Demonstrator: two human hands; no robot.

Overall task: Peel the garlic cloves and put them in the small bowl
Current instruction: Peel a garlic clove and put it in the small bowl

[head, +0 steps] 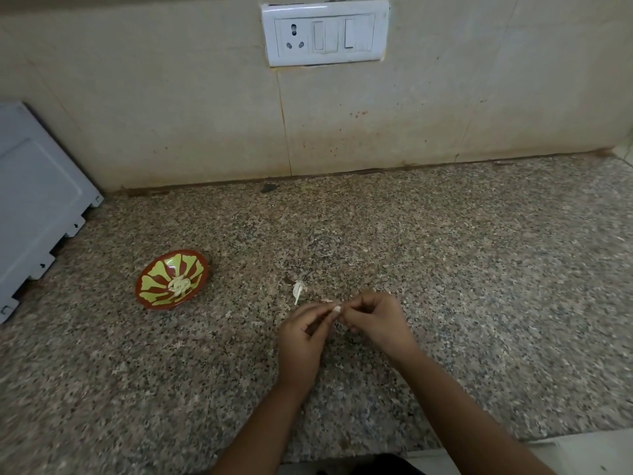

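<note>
In the head view your hands meet just below the centre of the frame, over the bench (479,269). Your left hand (301,341) and right hand (373,323) share one clove (336,308). The left fingers (320,311) curl in and pinch it from the left, and the right fingers (356,305) curl in and pinch it from the right. Only its pale tip shows between them. You cannot tell from here whether it touches the bench.

The bowl (202,269) sits on the bench at middle left, well apart from your hands. Peeled cloves (178,286) lie heaped in its middle. A stretch of speckled bench runs between the bowl and your left hand. A scrap of skin (297,290) lies there, near your left fingers and far from the bowl.

The bench's back edge meets the wall (171,114) along a dark seam across the middle of the frame. Its front edge shows at lower right, where your right forearm crosses it. A grey panel (37,207) takes up the left edge of the frame, its stepped lower side near the bowl. A broad run of bench reaches from your right hand to the right edge. A socket plate (325,32) sits on the wall at top centre.
</note>
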